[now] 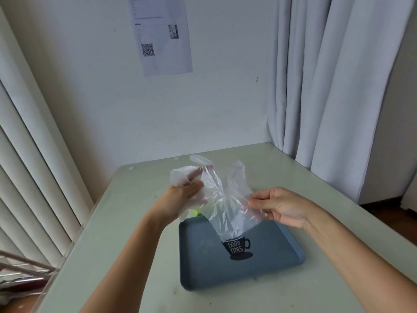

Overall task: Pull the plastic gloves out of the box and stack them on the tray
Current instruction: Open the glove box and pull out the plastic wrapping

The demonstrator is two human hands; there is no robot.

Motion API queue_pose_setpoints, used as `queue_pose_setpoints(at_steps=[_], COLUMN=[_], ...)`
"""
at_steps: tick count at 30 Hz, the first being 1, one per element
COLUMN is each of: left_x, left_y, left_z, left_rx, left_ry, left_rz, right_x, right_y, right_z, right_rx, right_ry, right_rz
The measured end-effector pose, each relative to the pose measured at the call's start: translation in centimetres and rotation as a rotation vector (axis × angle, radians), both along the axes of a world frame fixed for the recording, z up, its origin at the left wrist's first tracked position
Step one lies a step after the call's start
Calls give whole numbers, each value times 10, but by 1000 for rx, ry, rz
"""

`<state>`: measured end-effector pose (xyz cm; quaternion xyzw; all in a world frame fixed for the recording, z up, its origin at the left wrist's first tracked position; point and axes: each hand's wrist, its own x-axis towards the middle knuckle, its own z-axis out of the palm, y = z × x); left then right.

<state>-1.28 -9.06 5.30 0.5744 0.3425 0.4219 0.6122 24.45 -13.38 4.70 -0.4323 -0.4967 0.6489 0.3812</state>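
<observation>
Plastic gloves [222,195], thin and clear, held in the air above the far end of a blue-grey tray [225,274] on the pale counter [338,279]. Left hand [180,199] closed around a crumpled bunch of the film at upper left; right hand [277,206] pinching the film's right edge between thumb and fingers. One glove hangs spread between the hands, its finger shapes pointing up and its lower edge close over the tray's printed cup [237,247] reading "GOOD TIMES". A small green item shows just behind the tray, mostly hidden. Curtain [338,86] at right; printed sheet [160,35] on the wall
</observation>
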Motion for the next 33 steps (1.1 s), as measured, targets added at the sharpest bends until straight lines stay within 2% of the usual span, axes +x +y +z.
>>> queue_pose_setpoints(at_steps=[2,5,6,7,10,12,14,16,18,20,24,28,31,33], left_x=[1,4,8,15,41,53,58,59,59,57,48,45,36,26], left_y=[5,11,8,1,-21,-27,-25,-23,-21,-17,-6,6,24,41], left_z=[-2,-10,-11,-9,-6,-7,-6,-6,-7,-9,-10,-13,-12,-15], left_rx=[20,148,237,329,464,448,269,65,-39,-78,-116,-171,-194,-189], left_ry=[115,447,501,517,603,649,597,432,268,180,148,102,-26,-37], left_rz=[115,646,787,841,699,591,418,255,196,212,275,264,422,543], right_x=[-5,-11,-13,-14,-22,-27,-32,-36,-38,-36,-21,-10,7,22], right_y=[3,13,16,20,28,32,32,30,30,32,38,36,38,37], right_z=[2,4,5,4,3,1,1,0,-2,-2,-9,-18,-18,-18], right_rx=[44,88,82,73,69,84,133,189,206,179,59,24,-30,-45], right_ry=[-58,-57,-45,-36,-53,-70,-114,-195,-244,-224,11,119,308,395], right_rz=[-49,-134,-150,-154,-140,-121,-91,-62,-62,-73,-102,-102,-79,-52])
